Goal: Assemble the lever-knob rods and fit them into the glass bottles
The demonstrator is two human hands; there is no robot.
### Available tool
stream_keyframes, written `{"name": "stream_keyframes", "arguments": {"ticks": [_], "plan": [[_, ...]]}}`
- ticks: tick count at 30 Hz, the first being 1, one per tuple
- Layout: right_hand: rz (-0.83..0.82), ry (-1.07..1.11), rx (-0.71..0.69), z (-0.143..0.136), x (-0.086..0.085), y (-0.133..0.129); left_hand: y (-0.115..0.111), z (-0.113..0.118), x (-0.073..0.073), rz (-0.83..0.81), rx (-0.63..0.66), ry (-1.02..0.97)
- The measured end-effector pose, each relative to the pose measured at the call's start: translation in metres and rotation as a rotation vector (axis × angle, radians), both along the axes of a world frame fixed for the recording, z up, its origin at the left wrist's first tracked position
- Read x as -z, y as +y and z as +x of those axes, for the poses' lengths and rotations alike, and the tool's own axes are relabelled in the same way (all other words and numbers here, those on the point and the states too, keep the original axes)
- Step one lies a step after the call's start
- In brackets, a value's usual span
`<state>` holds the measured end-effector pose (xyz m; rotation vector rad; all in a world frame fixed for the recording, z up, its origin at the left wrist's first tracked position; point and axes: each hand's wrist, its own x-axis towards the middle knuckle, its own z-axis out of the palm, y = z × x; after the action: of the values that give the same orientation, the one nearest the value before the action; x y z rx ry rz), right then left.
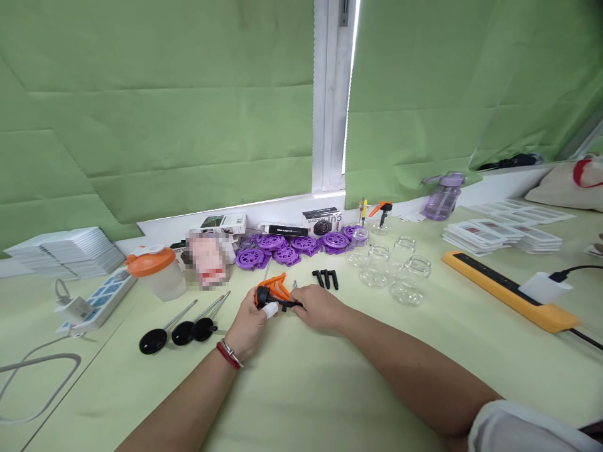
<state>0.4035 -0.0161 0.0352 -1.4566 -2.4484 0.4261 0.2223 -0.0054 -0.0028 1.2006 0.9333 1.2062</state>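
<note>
My left hand (250,323), a white covering on its thumb, is closed around a black-and-orange trigger sprayer head (279,289). The fingers of my right hand (316,306) pinch a black part at the head's right side, and a short metal tip shows just above them. What lies under the fingertips is hidden. Beyond my right hand are three small black L-shaped nozzles (325,278). To the left of my left hand lie three black discs with thin metal rods (183,333). Clear glass bottles (409,290) stand to the right.
Purple plastic parts (287,250) are heaped at the back, before small boxes (323,220). A glass bottle with an orange trigger (380,213) stands behind. An orange-lidded cup (157,276) and white power strip (101,301) are left; a yellow power strip (509,292) and stacked cards (480,235) are right.
</note>
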Motion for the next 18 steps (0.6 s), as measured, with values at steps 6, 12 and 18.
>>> {"name": "stream_keyframes", "arguments": {"ticks": [6,12,18], "plan": [[-0.062,0.035,0.028,-0.0002,-0.0002,-0.0008,-0.0018,0.0020,-0.0005,-0.051,0.009,0.008],[-0.081,0.070,0.044,-0.0003,0.0012,-0.0023,-0.0043,0.0054,-0.0015,-0.084,0.032,-0.038],[-0.099,0.170,0.041,0.0009,0.0058,0.0010,-0.0056,0.0057,-0.0007,-0.096,0.041,-0.082]]}}
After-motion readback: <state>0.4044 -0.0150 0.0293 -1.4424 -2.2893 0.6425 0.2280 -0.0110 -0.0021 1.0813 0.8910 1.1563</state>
